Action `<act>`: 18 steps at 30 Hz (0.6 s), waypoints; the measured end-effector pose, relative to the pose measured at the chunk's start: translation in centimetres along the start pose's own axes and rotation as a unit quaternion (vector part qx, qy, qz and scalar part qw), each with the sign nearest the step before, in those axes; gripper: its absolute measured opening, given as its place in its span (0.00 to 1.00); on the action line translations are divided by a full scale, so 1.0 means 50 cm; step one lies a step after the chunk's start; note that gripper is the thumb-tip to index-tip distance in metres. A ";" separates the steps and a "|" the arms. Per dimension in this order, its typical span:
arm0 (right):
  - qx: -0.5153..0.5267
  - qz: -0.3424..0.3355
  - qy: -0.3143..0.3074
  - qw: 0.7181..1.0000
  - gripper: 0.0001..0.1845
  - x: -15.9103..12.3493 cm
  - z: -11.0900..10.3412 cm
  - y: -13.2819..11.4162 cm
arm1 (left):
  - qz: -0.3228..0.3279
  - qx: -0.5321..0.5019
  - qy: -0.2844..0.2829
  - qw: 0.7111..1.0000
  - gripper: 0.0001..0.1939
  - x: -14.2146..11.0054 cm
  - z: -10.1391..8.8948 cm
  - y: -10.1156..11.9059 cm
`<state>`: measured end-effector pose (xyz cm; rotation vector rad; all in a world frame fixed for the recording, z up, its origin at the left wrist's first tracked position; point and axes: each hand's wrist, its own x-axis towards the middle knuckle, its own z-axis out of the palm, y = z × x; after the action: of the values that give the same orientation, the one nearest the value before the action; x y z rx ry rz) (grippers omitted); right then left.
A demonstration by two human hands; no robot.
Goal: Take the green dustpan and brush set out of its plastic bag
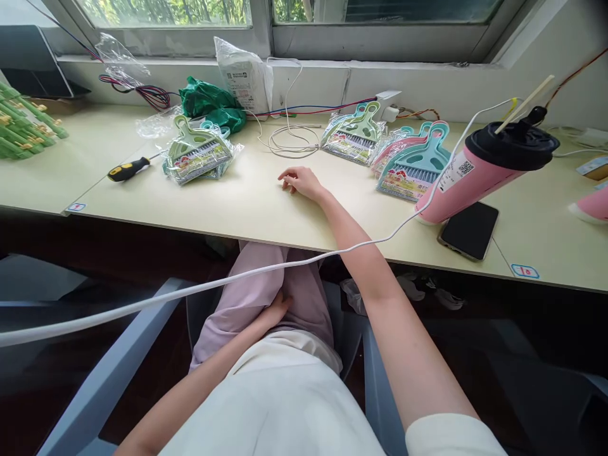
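Since the white cable (228,279) enters at the lower left and spans the frame, any tug there could carry right. Screwdriver (129,169), left of frame: handle near the table's (237,209) front edge, so a bump could send it off; its shaft points at the left wrapped dustpan-and-brush sets (199,158) and might nick the film. Those look stacked and slick, likely to slide if knocked. Left hand (278,309), lower centre, is in the lap (225,332), fingertips hidden; can't tell how open or whether it holds anything. Coiled cable (294,151), upper centre, sits just behind the right hand (303,182), a possible finger snag. That hand is at or just over the table, fingers loosely curled, gripping nothing. Wrapped sets right of centre (413,170) overlap, so pulling one could drag its neighbours. Pink cup (468,183), right, is the worst risk: white cable crosses in front of it, phone (470,233) beside its base. Cable catches, cup could tip, maybe wetting the phone; contents not visible.
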<state>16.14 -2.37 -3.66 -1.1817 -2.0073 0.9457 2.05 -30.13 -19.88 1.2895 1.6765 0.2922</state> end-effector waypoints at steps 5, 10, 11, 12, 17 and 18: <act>0.003 -0.002 -0.002 1.000 0.14 -0.002 0.003 0.002 | 0.065 -0.031 -0.246 0.967 0.16 -0.090 -0.050 0.083; -0.027 -0.024 0.058 0.998 0.16 0.008 0.009 0.016 | 0.221 0.006 -0.283 0.933 0.15 -0.168 -0.144 0.205; -0.045 -0.038 0.082 0.995 0.17 0.011 0.007 0.019 | 0.239 -0.010 -0.255 0.937 0.15 -0.163 -0.169 0.226; -0.065 -0.048 0.105 0.991 0.19 0.013 0.004 0.021 | 0.259 -0.025 -0.228 0.938 0.15 -0.149 -0.195 0.245; -0.193 -0.029 0.193 0.962 0.25 0.003 -0.033 0.033 | 0.410 -0.089 -0.068 0.905 0.14 0.020 -0.316 0.344; -0.223 -0.013 0.213 0.951 0.26 -0.001 -0.044 0.038 | 0.424 -0.093 -0.039 0.900 0.14 0.066 -0.333 0.368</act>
<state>18.75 -1.16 -4.01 -1.4451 -1.9136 0.1850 0.22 -14.03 -0.77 1.7920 0.8988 0.8766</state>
